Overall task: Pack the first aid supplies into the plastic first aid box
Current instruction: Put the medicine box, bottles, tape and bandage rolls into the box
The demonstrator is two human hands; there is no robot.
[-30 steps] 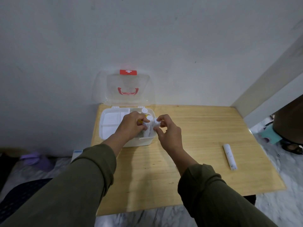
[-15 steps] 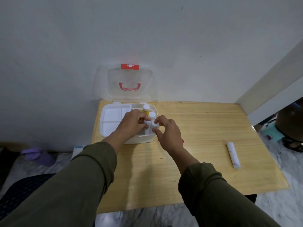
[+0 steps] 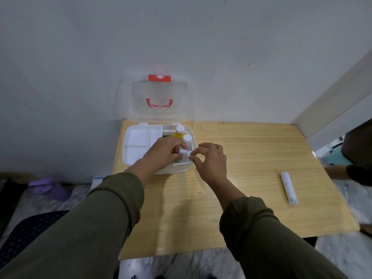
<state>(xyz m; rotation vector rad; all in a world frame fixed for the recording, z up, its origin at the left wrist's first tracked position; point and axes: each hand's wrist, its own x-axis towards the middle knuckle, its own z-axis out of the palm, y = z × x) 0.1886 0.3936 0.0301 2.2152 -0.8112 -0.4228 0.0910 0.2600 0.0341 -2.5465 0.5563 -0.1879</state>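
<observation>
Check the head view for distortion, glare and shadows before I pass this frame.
Head view: wide-angle bending curves the table edges; the clear lid is faint against the wall, with no strong glare; soft arm shadows fall on the wood; small white items between the left hand and right hand are blurred.
</observation>
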